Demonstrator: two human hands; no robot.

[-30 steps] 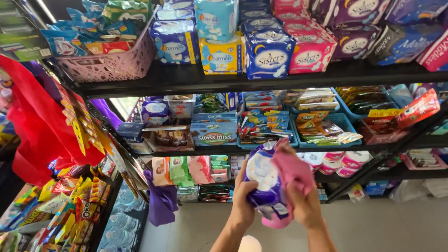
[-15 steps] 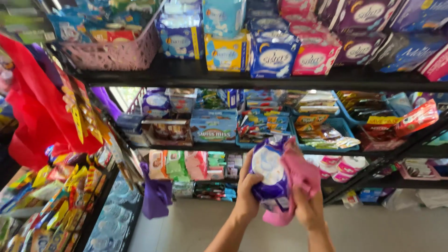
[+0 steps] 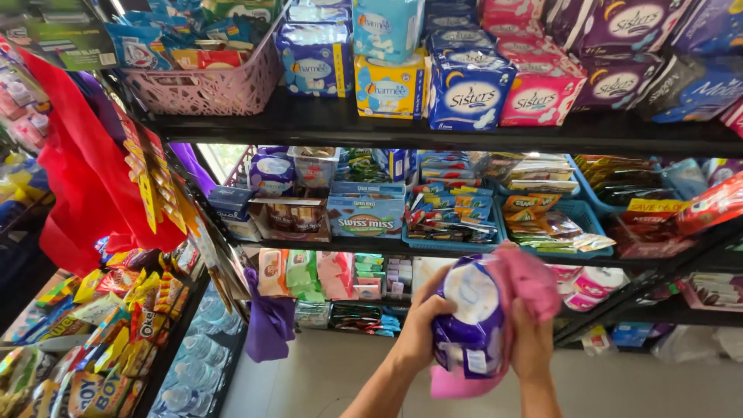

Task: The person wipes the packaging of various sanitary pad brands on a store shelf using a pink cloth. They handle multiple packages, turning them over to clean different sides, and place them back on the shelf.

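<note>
At far left, a red cloth [image 3: 73,186] is seen hanging beside a rack of snack packets [image 3: 93,340], with a pink basket [image 3: 209,89] set on the top black shelf [image 3: 387,124]. Further right, boxes and sachets are ranged along the middle shelf [image 3: 364,246]. In the lower centre, a purple-and-white soft pack [image 3: 468,317] is held up in front of the shelving, below the blue baskets [image 3: 542,232] of sachets. The pack is gripped on its left side by the left hand [image 3: 424,323], fingers curled closed around it. A pink cloth [image 3: 522,290] is pressed against the pack's right side by the right hand [image 3: 532,340], which is closed on the cloth; the cloth is draped over the top and shows beneath the pack. Compared with half a second earlier, pack and hands are found slightly lower and further right in view, and the shelves have shifted right, with more of the snack rack shown.
</note>
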